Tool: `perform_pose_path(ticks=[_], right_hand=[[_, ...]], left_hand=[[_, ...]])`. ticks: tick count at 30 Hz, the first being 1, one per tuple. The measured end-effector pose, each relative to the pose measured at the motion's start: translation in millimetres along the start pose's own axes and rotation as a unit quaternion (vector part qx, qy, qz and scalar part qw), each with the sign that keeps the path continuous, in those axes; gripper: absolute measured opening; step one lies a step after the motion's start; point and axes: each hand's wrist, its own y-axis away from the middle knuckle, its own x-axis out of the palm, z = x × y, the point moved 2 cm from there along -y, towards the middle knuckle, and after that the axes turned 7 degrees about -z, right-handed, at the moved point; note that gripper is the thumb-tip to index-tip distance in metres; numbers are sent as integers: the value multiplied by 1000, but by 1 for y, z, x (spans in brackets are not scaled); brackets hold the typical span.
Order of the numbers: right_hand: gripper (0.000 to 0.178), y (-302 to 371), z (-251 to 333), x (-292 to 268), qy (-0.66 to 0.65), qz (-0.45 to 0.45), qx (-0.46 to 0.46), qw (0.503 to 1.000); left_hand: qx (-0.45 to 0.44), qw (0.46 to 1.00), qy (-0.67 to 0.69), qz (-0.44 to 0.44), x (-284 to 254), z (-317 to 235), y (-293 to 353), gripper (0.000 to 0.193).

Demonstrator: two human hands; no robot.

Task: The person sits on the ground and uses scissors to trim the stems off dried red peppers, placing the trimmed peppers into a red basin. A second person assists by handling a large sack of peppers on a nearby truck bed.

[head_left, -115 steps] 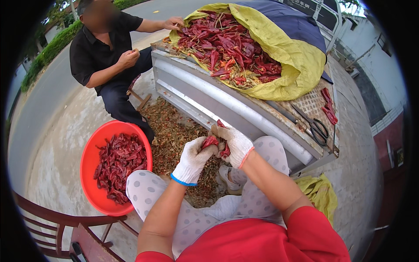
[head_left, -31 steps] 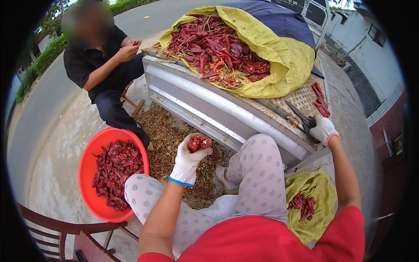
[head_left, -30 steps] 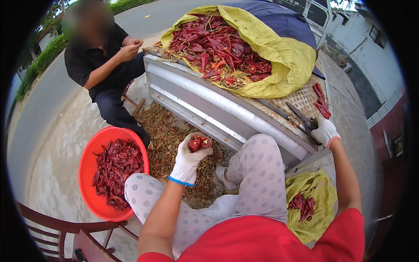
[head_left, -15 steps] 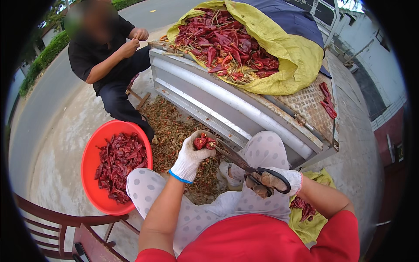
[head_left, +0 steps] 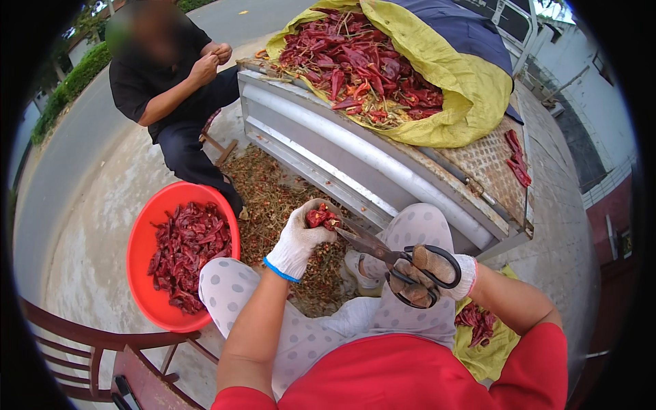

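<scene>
My left hand point(head_left: 301, 238), in a white knitted glove with a blue cuff edge, grips a few dried red chili peppers point(head_left: 322, 218), their cut or stem ends facing right. In my right hand point(head_left: 430, 271), gloved with brown-stained fingers, is a pair of black-handled scissors point(head_left: 383, 251). The blades are parted and their tips reach the chilies beside my left fingers. Both hands are above my lap and the scrap-covered ground. To the left stands a red plastic basin point(head_left: 139, 273) holding many dried red chilies point(head_left: 188, 256).
A metal truck bed point(head_left: 321, 154) ahead carries a yellow sack point(head_left: 471, 89) spilling chilies. Cut stems point(head_left: 270, 198) litter the ground. A person in black point(head_left: 154, 82) sits at the far left, hands together. Chilies lie on yellow cloth point(head_left: 488, 355) at right; a wooden chair point(head_left: 102, 348) is lower left.
The scissors' handles and blades have opened wider as my right fingers spread. My left hand still holds the chilies in nearly the same place. The view has shifted slightly.
</scene>
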Motion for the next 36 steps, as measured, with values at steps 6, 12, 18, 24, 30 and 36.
perform_pose_path(ticks=[6,12,18,24,30,36], right_hand=[[57,-9,-6,-1,-12,-44,-8,999],[64,-28,-14,-7,10,-7,-18,1000],[72,-43,-30,-10,-7,-47,-118,992],[66,-63,-55,-28,36,-43,-171,984],[66,-77,-70,-27,-32,14,-213,976],[57,-90,-69,-11,-142,101,-203,963]], left_hand=[[-2,1000,-11,-17,-6,9,-4,45],[-15,997,63,-46,-6,15,-6,44],[-58,973,217,-50,8,10,0,43],[-81,969,232,-39,-1,23,-5,41],[-104,945,308,-28,7,19,1,40],[-58,949,307,-37,15,8,3,24]])
